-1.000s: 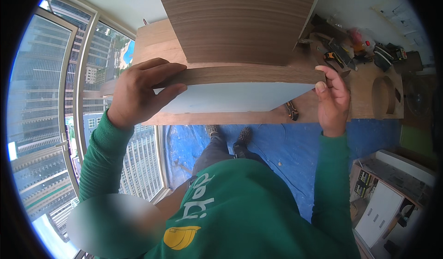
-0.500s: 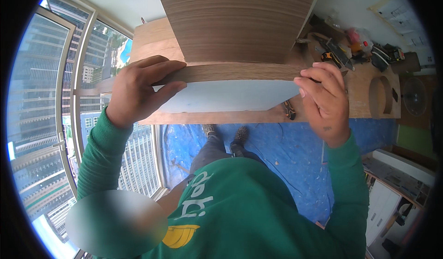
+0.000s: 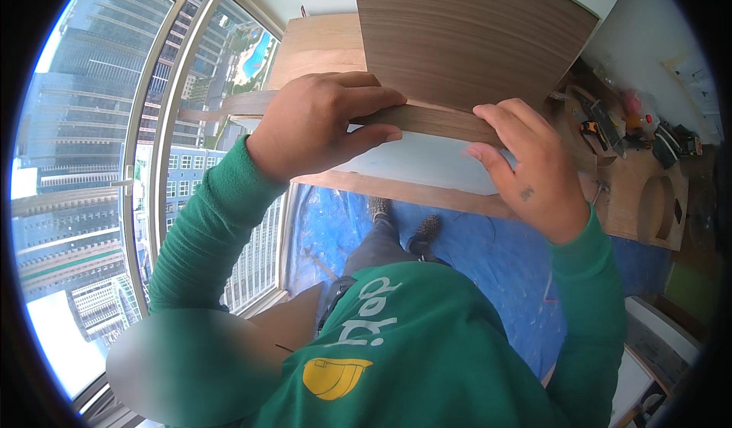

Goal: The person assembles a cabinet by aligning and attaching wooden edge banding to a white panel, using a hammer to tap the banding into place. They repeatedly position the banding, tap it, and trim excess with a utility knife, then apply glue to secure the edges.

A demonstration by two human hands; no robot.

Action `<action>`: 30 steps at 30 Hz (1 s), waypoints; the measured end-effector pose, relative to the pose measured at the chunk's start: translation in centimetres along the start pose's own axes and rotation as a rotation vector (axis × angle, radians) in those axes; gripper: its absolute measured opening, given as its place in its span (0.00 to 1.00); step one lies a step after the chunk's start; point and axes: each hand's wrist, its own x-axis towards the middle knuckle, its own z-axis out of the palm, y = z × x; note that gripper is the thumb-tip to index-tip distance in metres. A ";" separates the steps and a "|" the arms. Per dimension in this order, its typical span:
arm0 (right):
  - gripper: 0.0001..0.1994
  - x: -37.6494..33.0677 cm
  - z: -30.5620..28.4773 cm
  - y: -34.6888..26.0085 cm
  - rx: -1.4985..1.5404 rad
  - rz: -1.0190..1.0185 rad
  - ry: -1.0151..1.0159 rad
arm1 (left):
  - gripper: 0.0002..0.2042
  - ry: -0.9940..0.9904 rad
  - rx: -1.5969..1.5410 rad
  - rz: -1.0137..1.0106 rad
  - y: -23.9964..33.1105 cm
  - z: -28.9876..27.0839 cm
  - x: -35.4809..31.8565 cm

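A brown wood-grain edge banding strip point(image 3: 446, 121) lies along the top edge of a pale panel point(image 3: 419, 156) in front of me. My left hand point(image 3: 324, 123) grips the strip and panel edge, fingers on the far side and thumb on the near side. The strip's loose tail point(image 3: 202, 114) sticks out past that hand toward the window. A short way to the right, my right hand point(image 3: 530, 157) straddles the same edge, its fingers over the top and its thumb against the near side.
Behind the strip rises a large wood-grain board point(image 3: 473, 35). Both stand on a plywood worktop point(image 3: 320, 43). Power tools point(image 3: 598, 130) and a coiled strip point(image 3: 656, 210) are at the right. Windows point(image 3: 99, 123) line the left, and blue sheeting point(image 3: 488, 252) covers the floor.
My hands have come closer together along the strip, the right one shifting left and the left one shifting right. The whole view has turned, so the boards appear farther right and tilted.
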 end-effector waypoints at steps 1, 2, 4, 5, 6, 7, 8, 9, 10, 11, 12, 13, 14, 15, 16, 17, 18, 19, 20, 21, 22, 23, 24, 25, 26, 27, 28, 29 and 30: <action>0.17 0.1 0.2 0.0 0.000 -0.009 0.005 | 0.19 -0.020 -0.008 0.001 -0.2 -0.4 -0.2; 0.17 0.1 0.3 0.0 0.007 -0.003 0.017 | 0.19 -0.030 0.003 0.000 -0.5 -0.9 -0.5; 0.17 0.1 0.2 -0.1 -0.009 -0.013 -0.007 | 0.20 -0.054 0.023 -0.002 -1.2 -2.4 -1.4; 0.16 0.1 0.1 -0.1 -0.004 -0.018 -0.006 | 0.20 -0.070 -0.011 -0.006 -1.7 -3.4 -1.8; 0.16 0.1 0.1 -0.2 -0.013 -0.007 -0.009 | 0.21 -0.067 0.002 -0.014 -2.1 -4.3 -2.4; 0.16 0.2 0.0 -0.2 -0.012 -0.002 -0.008 | 0.21 -0.065 0.015 -0.022 -2.6 -5.3 -3.0; 0.16 0.3 0.0 -0.3 -0.011 0.004 -0.007 | 0.21 -0.061 0.029 -0.026 -2.9 -6.0 -3.6; 0.16 0.4 0.0 -0.4 -0.009 0.002 -0.004 | 0.21 -0.061 0.023 -0.040 -3.3 -6.6 -4.1; 0.16 0.5 0.1 -0.4 -0.009 0.002 -0.001 | 0.21 -0.064 0.027 -0.044 -3.7 -6.8 -4.6; 0.17 0.5 0.1 -0.4 -0.012 0.002 0.002 | 0.21 -0.059 0.034 -0.045 -3.9 -6.9 -5.1; 0.17 0.5 0.1 -0.5 -0.006 -0.001 -0.004 | 0.21 -0.053 0.040 -0.047 -4.2 -6.7 -5.6; 0.17 0.4 0.1 -0.5 -0.001 -0.004 -0.009 | 0.21 -0.044 0.043 -0.033 -4.3 -6.4 -5.8; 0.17 0.3 0.2 -0.6 0.004 0.000 -0.024 | 0.20 -0.030 0.044 -0.018 -4.6 -6.1 -6.3; 0.17 0.2 0.3 -0.5 -0.007 -0.011 -0.020 | 0.20 -0.020 0.047 -0.002 -4.7 -5.7 -6.4; 0.17 0.2 0.3 -0.6 -0.015 -0.014 -0.025 | 0.20 -0.017 0.028 -0.011 -5.0 -5.4 -6.6; 0.17 0.1 0.3 -0.6 -0.024 0.010 -0.038 | 0.20 -0.015 0.008 -0.018 -5.2 -5.1 -6.7; 0.18 0.1 0.4 -0.6 -0.024 -0.013 -0.027 | 0.20 -0.015 -0.010 -0.039 -5.4 -4.8 -6.8; 0.18 0.1 0.4 -0.7 -0.024 -0.013 -0.023 | 0.20 -0.008 -0.010 -0.026 -5.5 -4.7 -6.9; 0.18 0.1 0.4 -0.7 -0.027 0.026 -0.027 | 0.20 -0.004 -0.009 -0.025 -5.6 -4.5 -7.0; 0.18 0.1 0.4 -0.8 -0.027 -0.016 -0.015 | 0.20 0.003 -0.010 -0.019 -5.6 -4.4 -7.1; 0.18 0.1 0.4 -0.9 -0.030 -0.020 -0.012 | 0.19 0.008 -0.007 -0.019 -5.7 -4.3 -7.1; 0.18 0.1 0.4 -0.9 -0.023 -0.004 -0.012 | 0.19 0.015 -0.007 -0.013 -5.7 -4.3 -7.1; 0.18 0.1 0.4 -1.0 -0.039 -0.024 -0.010 | 0.19 0.024 -0.005 -0.009 -5.8 -4.3 -7.1; 0.18 0.1 0.4 -1.0 -0.045 -0.024 -0.011 | 0.19 0.021 -0.015 -0.006 -5.8 -4.3 -7.1; 0.18 0.1 0.4 -1.0 -0.050 -0.024 -0.012 | 0.19 0.018 -0.025 -0.004 -5.8 -4.2 -7.1; 0.18 0.0 0.4 -0.9 -0.052 -0.023 -0.012 | 0.18 0.015 -0.035 -0.002 -5.8 -4.2 -7.0; 0.18 0.0 0.4 -0.9 -0.054 -0.022 -0.012 | 0.18 0.022 -0.037 0.000 -5.9 -4.2 -7.0; 0.18 -0.1 0.5 -0.8 -0.055 0.020 -0.016 | 0.18 0.029 -0.040 0.003 -5.9 -4.2 -7.1; 0.18 -0.1 0.4 -0.9 -0.059 -0.012 -0.019 | 0.18 0.036 -0.042 0.006 -5.9 -4.2 -7.2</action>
